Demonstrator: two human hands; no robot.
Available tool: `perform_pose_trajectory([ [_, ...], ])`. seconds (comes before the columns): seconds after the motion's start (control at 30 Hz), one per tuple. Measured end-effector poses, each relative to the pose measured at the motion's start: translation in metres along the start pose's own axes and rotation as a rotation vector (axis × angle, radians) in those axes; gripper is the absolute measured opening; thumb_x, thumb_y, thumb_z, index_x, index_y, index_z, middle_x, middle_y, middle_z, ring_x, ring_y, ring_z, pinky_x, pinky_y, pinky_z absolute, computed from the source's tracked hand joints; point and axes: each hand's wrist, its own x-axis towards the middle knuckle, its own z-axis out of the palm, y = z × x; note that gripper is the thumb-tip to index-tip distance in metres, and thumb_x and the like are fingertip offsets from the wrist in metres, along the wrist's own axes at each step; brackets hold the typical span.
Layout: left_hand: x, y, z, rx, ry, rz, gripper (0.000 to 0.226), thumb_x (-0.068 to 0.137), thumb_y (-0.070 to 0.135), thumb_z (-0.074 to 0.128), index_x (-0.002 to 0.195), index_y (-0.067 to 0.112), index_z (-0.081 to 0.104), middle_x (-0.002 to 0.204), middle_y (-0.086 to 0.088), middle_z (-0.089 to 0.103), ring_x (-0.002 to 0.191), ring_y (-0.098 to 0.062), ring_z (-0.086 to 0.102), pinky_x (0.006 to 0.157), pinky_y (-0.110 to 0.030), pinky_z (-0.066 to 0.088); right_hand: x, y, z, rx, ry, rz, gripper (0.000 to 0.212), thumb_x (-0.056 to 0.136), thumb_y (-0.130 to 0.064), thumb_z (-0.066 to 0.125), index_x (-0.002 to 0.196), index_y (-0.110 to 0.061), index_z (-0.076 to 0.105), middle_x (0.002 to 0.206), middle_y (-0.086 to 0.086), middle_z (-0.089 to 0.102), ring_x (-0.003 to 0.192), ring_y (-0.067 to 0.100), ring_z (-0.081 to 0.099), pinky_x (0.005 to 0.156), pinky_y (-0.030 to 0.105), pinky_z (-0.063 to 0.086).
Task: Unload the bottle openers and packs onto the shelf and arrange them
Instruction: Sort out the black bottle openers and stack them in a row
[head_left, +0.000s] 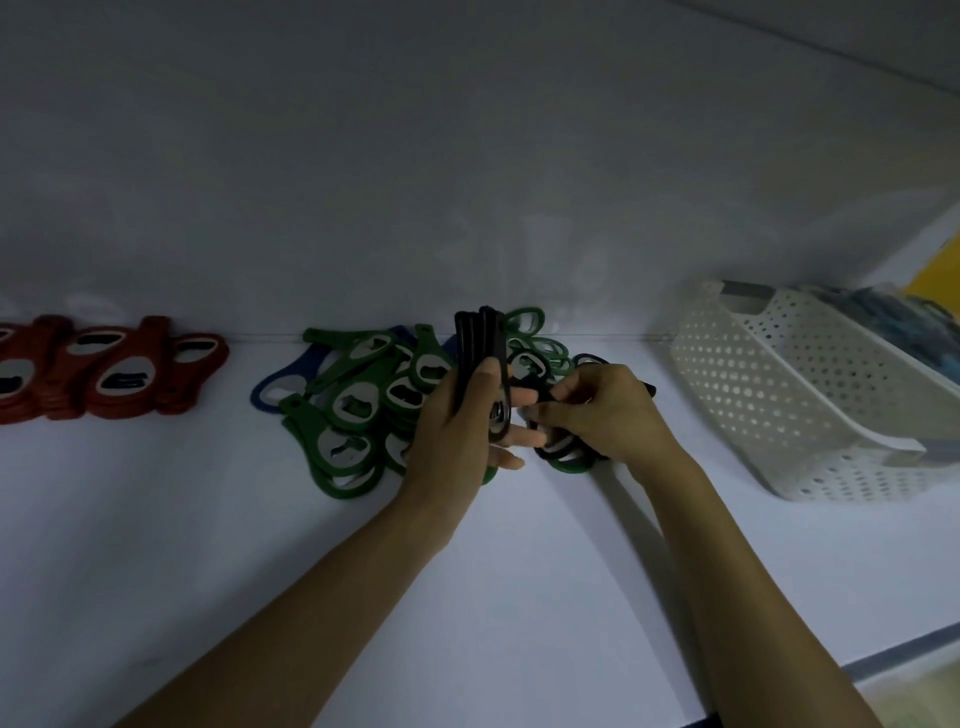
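Observation:
On the white shelf (519, 571) lies a heap of green bottle openers (358, 410), with a blue opener (291, 376) at its left side. My left hand (462, 431) grips a stack of black bottle openers (480, 338), held upright with the handles pointing up. Just to the right, my right hand (597, 410) pinches another black opener (561, 447) that lies on the heap's right edge. A row of red bottle openers (114, 369) lies at the far left against the back wall.
A white perforated basket (779, 405) lies tilted at the right of the shelf, with blue items inside it. The shelf's front edge (904, 649) runs across the lower right. The back wall stands close behind the openers.

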Motion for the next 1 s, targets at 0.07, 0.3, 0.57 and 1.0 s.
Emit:
perform_pose_trajectory([
  [0.07, 0.000, 0.001, 0.000, -0.004, -0.011, 0.010, 0.022, 0.097, 0.034, 0.041, 0.108, 0.026, 0.058, 0.086, 0.006, 0.074, 0.069, -0.019, 0.072, 0.047, -0.022, 0.051, -0.002, -0.002, 0.001, 0.184, 0.051, -0.055, 0.017, 0.077, -0.020, 0.077, 0.065, -0.014, 0.067, 0.061, -0.005, 0.066, 0.053, 0.002, 0.060, 0.055, 0.018, 0.046],
  [0.3, 0.002, -0.002, 0.000, -0.063, 0.020, -0.010, 0.019, 0.098, 0.031, 0.042, 0.108, 0.026, 0.057, 0.096, -0.002, 0.071, 0.075, -0.019, 0.072, 0.056, -0.023, 0.054, -0.006, -0.012, -0.009, 0.811, 0.071, -0.103, 0.023, 0.088, -0.028, 0.064, 0.068, -0.020, 0.069, 0.053, -0.004, 0.056, 0.045, 0.008, 0.046, 0.050, 0.021, 0.040],
  [0.57, -0.001, -0.009, 0.000, 0.204, -0.018, 0.184, 0.014, 0.087, 0.019, 0.064, 0.099, 0.024, 0.059, 0.078, 0.008, 0.070, 0.061, -0.013, 0.068, 0.046, -0.018, 0.047, -0.018, -0.026, 0.011, 0.727, 0.016, -0.299, 0.030, 0.074, -0.037, 0.069, 0.070, -0.009, 0.060, 0.054, -0.003, 0.058, 0.048, 0.009, 0.052, 0.048, 0.020, 0.043],
  [1.0, -0.007, -0.010, 0.003, 0.482, -0.040, 0.412, 0.047, 0.075, 0.010, 0.063, 0.114, 0.029, 0.044, 0.095, 0.013, 0.063, 0.089, 0.001, 0.062, 0.069, -0.012, 0.049, -0.029, -0.041, 0.020, 0.956, -0.159, -0.278, 0.036, 0.082, -0.013, 0.061, 0.103, 0.017, 0.061, 0.109, 0.033, 0.063, 0.097, 0.034, 0.064, 0.092, 0.040, 0.052],
])
